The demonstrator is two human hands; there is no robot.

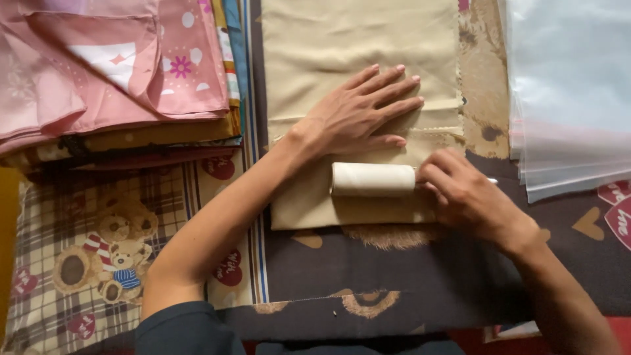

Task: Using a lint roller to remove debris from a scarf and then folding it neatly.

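Right hand grip closed on lint roller; left hand flat, open, pressing beige cloth.

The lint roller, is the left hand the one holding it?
No, the right hand grips the lint roller, while the left hand lies flat on the beige cloth.

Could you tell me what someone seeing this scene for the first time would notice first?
At centre, the left hand lies flat on a folded beige cloth while the right hand holds a cream lint roller on it. A stack of pink patterned fabrics sits upper left, and clear plastic bags lie upper right.
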